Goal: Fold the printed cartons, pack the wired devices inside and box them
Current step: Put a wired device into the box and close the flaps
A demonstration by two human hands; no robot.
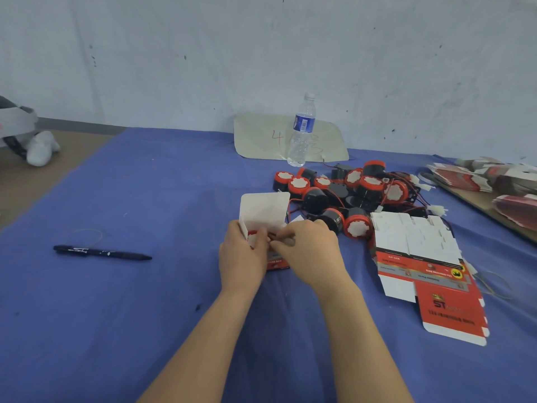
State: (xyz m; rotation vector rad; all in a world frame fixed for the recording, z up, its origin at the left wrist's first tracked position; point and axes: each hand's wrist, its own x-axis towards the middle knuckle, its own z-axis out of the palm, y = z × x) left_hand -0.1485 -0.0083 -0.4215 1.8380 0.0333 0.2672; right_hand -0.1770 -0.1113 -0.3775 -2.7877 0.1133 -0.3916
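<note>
A person's two hands meet over a small printed carton [263, 210] at the middle of a blue-covered table [145, 315], its white lid flap standing open towards the wall. The left hand [242, 257] grips the carton's left side, while the right hand [308, 251] pinches at its mouth on what appears to be a side flap, though the fingers hide the detail. A red-and-white wired device [252, 237] shows just inside the opening. More devices [348, 193] lie heaped with tangled red and black leads just beyond the right hand, and unfolded flat cartons [418, 257] lie to their right. A water bottle [302, 132] stands near the wall and a pen [101, 253] lies well apart to the left. The thin card looks light and easily creased, so it is probably best held by its side walls near the folds and not squeezed across the open mouth. The device seems rigid and compact, but its loose lead may spring out and likely needs tucking under before the flaps close.
</note>
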